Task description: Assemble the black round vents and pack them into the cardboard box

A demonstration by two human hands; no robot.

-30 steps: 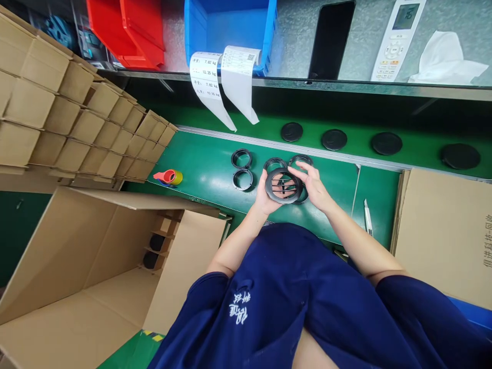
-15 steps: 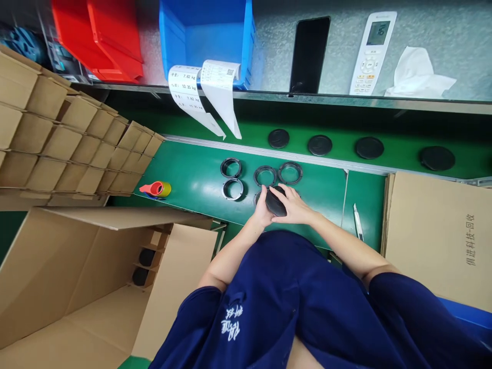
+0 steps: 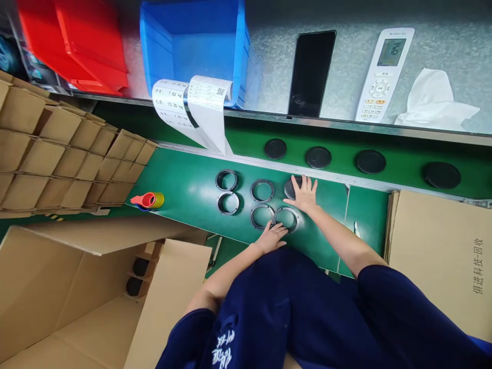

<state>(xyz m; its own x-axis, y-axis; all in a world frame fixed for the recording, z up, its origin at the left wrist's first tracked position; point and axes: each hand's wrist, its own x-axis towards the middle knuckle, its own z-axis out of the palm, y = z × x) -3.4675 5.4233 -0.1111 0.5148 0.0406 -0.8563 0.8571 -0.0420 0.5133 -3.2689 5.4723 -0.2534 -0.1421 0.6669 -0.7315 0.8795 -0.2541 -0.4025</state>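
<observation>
My right hand (image 3: 305, 196) reaches forward, fingers spread over a round black cap (image 3: 291, 189) on the green bench. Part of the cap is covered by the hand, and whether a ring lies under it is hidden. Nearer my body, my left hand (image 3: 272, 238) lies with its fingers extended at the front edge of a black ring (image 3: 296, 221). Touching that ring on its left is another black ring (image 3: 252, 217), and a third ring (image 3: 252, 191) lies behind it. Farther left, two taller rings (image 3: 217, 181) stand one behind the other.
Several black discs (image 3: 318, 157) line the green strip behind the bench. An overhead shelf holds a blue bin (image 3: 203, 56), phone (image 3: 312, 74) and remote (image 3: 384, 74). A tape dispenser (image 3: 148, 200) and stacked cardboard dividers (image 3: 73, 154) are left; an open carton (image 3: 49, 287) is below. Flat cardboard (image 3: 438, 256) lies right.
Both hands held the black cap together near my body. They have parted: the right hand and cap are now farther back, at the back-right ring's place. The left lies by the front ring. The view tilted upward.
</observation>
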